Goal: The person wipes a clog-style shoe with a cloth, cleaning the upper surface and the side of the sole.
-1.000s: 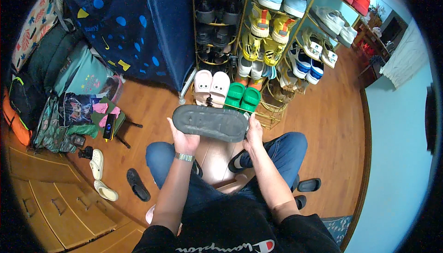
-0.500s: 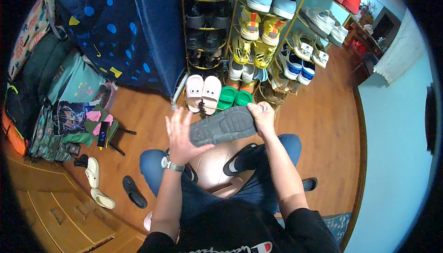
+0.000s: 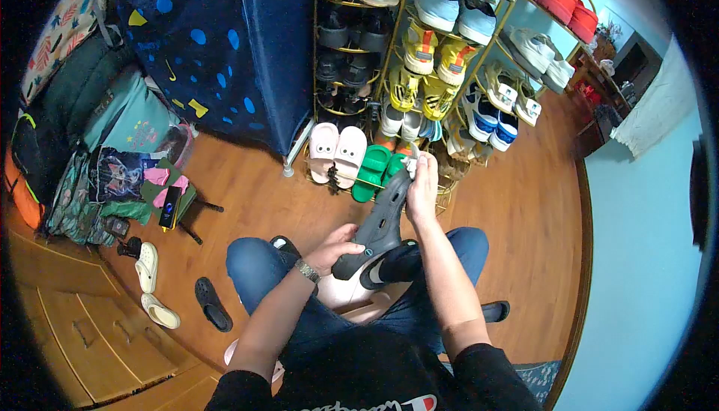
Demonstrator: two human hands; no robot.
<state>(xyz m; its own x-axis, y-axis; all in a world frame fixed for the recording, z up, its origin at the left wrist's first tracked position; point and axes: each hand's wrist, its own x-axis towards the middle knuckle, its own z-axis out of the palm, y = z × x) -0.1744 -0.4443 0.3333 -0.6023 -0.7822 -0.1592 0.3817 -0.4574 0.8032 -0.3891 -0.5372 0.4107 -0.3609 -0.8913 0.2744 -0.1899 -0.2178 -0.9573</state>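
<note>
A dark grey clog point(image 3: 380, 220) is held slantwise over my lap, its upper side showing. Its toe end rests in the grip of my left hand point(image 3: 334, 249), thumb on top and fingers curled beneath. My right hand point(image 3: 423, 188) grips the heel end. At those fingertips sits a small crumpled white piece point(image 3: 410, 164), perhaps a wipe or tissue; the fingers partly hide it. Just beyond the clog, green slippers point(image 3: 369, 171) and pale pink slippers point(image 3: 349, 155) stand at the foot of the shoe rack.
A gold wire shoe rack point(image 3: 399, 29) full of shoes rises ahead. Left of it hangs a dark blue curtain point(image 3: 273, 59). A low stool point(image 3: 196, 205) bears clothes and a phone point(image 3: 170, 205). Cream clogs point(image 3: 147, 267) and another dark clog point(image 3: 213, 304) lie on the floor, near wooden drawers point(image 3: 97, 343).
The clog has turned from sole showing to upper showing, toe now toward me. My left hand, open before, has closed on the toe. The right hand keeps hold of the other end.
</note>
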